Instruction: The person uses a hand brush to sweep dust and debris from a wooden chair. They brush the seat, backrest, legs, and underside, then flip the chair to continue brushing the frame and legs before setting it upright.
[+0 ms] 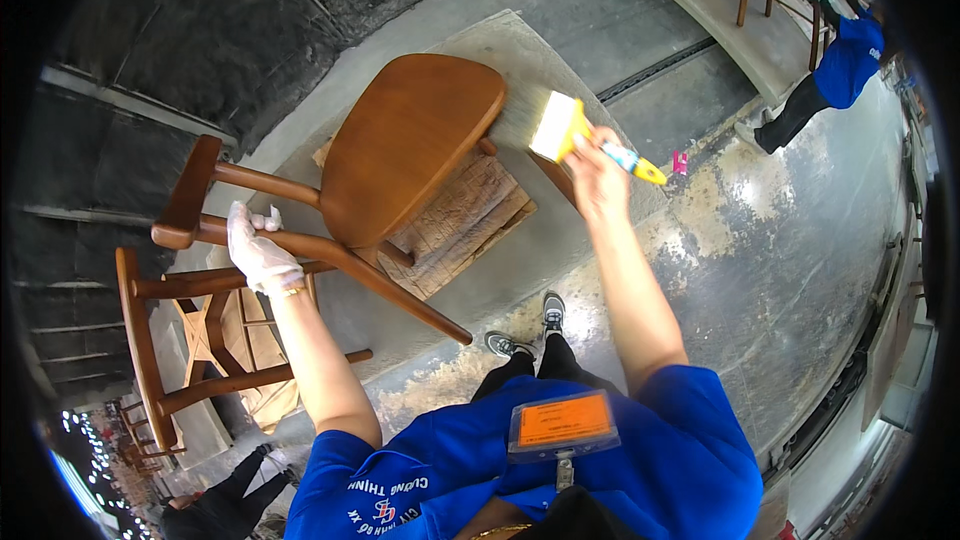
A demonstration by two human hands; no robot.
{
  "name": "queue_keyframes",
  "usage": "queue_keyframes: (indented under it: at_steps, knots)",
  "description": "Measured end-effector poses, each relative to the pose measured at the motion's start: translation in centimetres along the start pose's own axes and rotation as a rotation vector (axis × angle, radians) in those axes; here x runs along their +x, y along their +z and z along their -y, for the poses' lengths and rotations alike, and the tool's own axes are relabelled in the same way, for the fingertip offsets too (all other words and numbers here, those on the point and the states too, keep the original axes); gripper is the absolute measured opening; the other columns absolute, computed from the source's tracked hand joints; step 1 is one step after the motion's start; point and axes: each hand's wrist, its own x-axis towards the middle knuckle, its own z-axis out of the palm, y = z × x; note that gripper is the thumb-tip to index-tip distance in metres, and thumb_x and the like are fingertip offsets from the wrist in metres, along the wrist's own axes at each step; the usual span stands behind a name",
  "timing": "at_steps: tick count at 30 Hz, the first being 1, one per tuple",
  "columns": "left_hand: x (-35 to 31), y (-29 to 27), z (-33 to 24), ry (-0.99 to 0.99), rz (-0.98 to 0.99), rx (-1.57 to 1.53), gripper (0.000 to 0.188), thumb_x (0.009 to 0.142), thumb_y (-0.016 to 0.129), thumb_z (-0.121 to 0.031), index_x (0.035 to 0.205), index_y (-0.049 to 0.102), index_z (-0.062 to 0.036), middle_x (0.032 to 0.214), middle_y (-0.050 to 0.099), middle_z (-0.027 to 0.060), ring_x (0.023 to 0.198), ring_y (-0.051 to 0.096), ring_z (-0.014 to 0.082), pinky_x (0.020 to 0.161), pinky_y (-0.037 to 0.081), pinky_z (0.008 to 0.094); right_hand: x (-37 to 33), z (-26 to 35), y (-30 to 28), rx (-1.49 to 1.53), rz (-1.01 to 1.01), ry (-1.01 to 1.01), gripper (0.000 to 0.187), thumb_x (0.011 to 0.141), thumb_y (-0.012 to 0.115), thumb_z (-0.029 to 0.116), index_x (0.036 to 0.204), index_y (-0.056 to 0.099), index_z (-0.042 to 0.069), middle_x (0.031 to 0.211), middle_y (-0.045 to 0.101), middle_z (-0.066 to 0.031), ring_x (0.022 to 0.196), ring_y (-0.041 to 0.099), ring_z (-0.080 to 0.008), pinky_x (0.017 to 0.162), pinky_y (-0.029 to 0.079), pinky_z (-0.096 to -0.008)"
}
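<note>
A brown wooden chair (415, 140) stands tilted in front of me, its smooth seat turned up toward the view. My left hand (260, 248), in a thin whitish glove, is closed round the chair's side rail close to its curved backrest (187, 195). Out to the right, my bare right hand (602, 176) grips a wide paintbrush (563, 128) with a yellow ferrule and pale bristles. The bristles point up and left, apart from the seat's right edge. The brush's handle runs out past my fingers, ending in a yellow tip.
Beneath the chair are a flat wooden block (470, 215) and a grey board (500, 50). A second chair frame (150, 350) stands at the left. A co-worker in blue (850, 60) handles another chair at the far right; a person in dark clothes (225, 500) is at the lower left.
</note>
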Motion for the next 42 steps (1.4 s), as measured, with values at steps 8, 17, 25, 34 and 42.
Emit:
queue_keyframes:
  at_steps: [8,17,25,34,42]
  knots:
    - [7.8,0.0,2.8,0.058,0.014,0.070,0.015,0.096,0.066,-0.013,0.085,0.058,-0.0068,0.075,0.047,0.0017,0.065,0.045,0.0161,0.065,0.047,0.0341,-1.7,-5.8,-10.7,-0.072,-0.380,0.025,0.026,0.091,0.069,-0.009,0.090,0.054,0.012,0.133,0.064,-0.0146,0.109,0.068,-0.0259,0.084,0.062,-0.0407]
    - [11.3,0.5,4.0,0.008,0.009,0.050,0.011,0.096,0.066,-0.011,0.088,0.060,-0.0063,0.072,0.047,0.0012,0.062,0.044,0.0140,0.061,0.046,0.0310,0.8,-9.9,-2.1,-0.809,-0.542,-0.392,0.011,0.085,0.074,-0.003,0.083,0.069,0.007,0.114,0.075,-0.0101,0.129,0.062,-0.0266,0.107,0.047,-0.0408]
    - [12.7,1.0,3.9,-0.016,0.036,0.062,0.018,0.098,0.062,-0.011,0.082,0.055,-0.0076,0.069,0.044,0.0004,0.058,0.043,0.0139,0.059,0.044,0.0309,1.6,-10.5,-0.1,-0.202,-0.379,-0.262,0.023,0.086,0.071,-0.006,0.103,0.064,0.008,0.123,0.068,-0.0135,0.112,0.066,-0.0216,0.090,0.057,-0.0333]
    - [13.6,0.7,4.6,0.039,0.078,0.137,0.015,0.100,0.060,-0.013,0.086,0.057,-0.0062,0.069,0.046,0.0004,0.058,0.046,0.0145,0.061,0.047,0.0344,0.6,-12.1,-3.5,-0.831,-0.635,-0.653,0.019,0.083,0.069,-0.011,0.078,0.062,0.005,0.130,0.070,-0.0151,0.123,0.063,-0.0258,0.102,0.049,-0.0386]
    - [14.6,1.0,4.8,0.028,0.097,0.114,0.025,0.100,0.060,-0.012,0.077,0.050,-0.0079,0.067,0.043,0.0003,0.056,0.044,0.0146,0.061,0.047,0.0339,2.4,-16.7,11.2,-1.390,0.075,-1.080,0.014,0.076,0.071,0.008,0.073,0.057,0.010,0.138,0.066,-0.0198,0.119,0.070,-0.0383,0.095,0.060,-0.0417]
